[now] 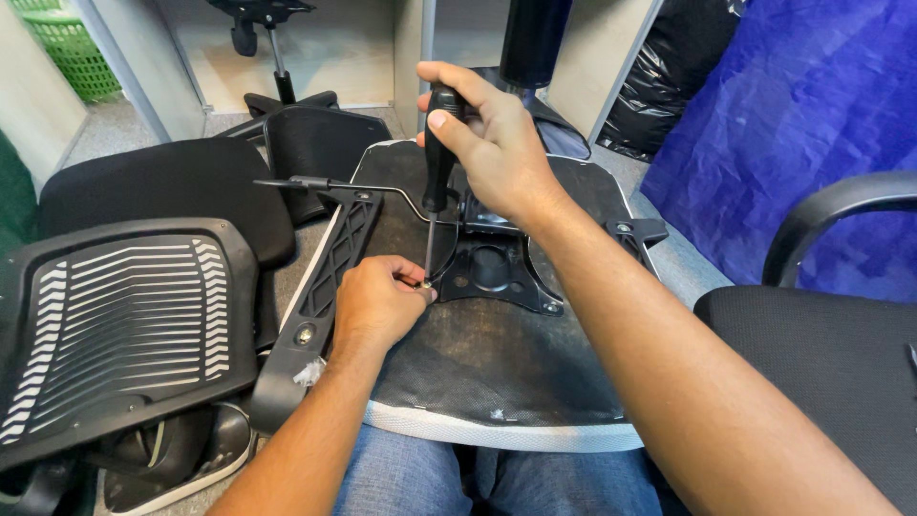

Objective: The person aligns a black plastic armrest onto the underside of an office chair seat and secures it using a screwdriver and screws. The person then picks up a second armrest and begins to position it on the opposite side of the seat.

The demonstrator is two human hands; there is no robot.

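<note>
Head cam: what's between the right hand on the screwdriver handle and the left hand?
Head view: only the black-handled screwdriver's thin metal shaft, running from right hand down to left hand.

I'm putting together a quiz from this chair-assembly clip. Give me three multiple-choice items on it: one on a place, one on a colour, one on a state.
1. Where does the upturned grey-fabric seat pan rest?
A. on the person's lap
B. on a bench
C. on a shelf

2. What colour is the plastic sheet at upper right?
A. red
B. blue
C. yellow

3. How does the right hand hold the black-handled screwdriver?
A. lying flat
B. upright, tip down
C. tip upward

Answers: 1 A, jeans show beneath its edge. 2 B, it is plainly blue. 3 B, the shaft runs down to the left hand at the black metal bracket.
</note>
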